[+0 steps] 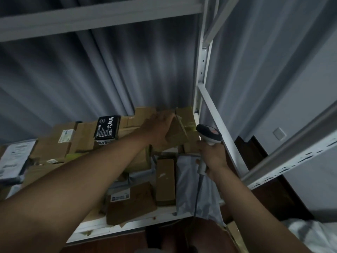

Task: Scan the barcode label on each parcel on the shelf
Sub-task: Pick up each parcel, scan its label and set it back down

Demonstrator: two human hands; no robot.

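My left hand grips a small brown cardboard parcel at the back right of the shelf, tilting it up off the pile. My right hand holds the white handle of a barcode scanner, whose dark head sits just right of that parcel and points toward it. The scanner's cable hangs down below my right hand. No label shows on the visible faces of the held parcel. A black box with white characters stands further left.
The white shelf board carries several cardboard boxes, a flat brown mailer with a label, a grey poly bag and a labelled bag at far left. A white upright post and a slanted brace stand right.
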